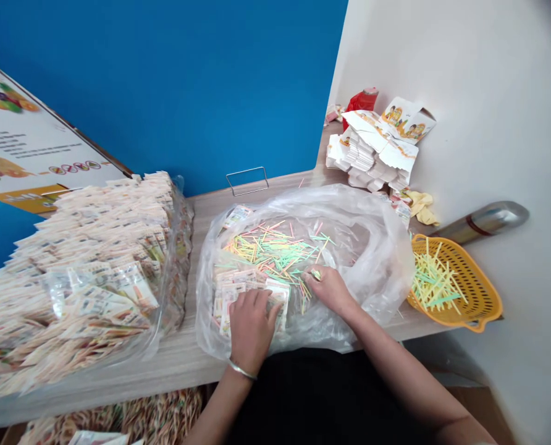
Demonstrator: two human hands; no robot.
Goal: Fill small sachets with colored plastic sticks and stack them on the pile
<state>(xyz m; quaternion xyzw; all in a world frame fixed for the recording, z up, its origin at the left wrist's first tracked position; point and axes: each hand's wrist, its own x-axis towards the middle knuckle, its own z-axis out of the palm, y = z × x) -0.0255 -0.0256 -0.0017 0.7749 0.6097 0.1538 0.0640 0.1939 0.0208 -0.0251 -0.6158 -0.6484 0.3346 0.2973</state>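
Note:
My left hand (251, 318) lies over several small printed packets (231, 296), its fingers stretched across them. They rest on a clear plastic bag (368, 247) spread on the table. Right of it, my right hand (328, 287) is closed, with yellow-green ends of thin coloured sticks (316, 274) showing between thumb and fingers. Beside it a loose heap of thin pink, yellow, orange and green sticks (275, 250) is scattered over the plastic. Another printed packet (237, 216) lies at the bag's upper left edge.
A large bagged pile of packets (94, 259) covers the left of the table (183, 352). An orange basket (482, 290) holds more sticks at right, near a metal cylinder (493, 219). Folded white boxes (377, 148) stack at the back right. A wire stand (248, 180) is by the blue panel (201, 80).

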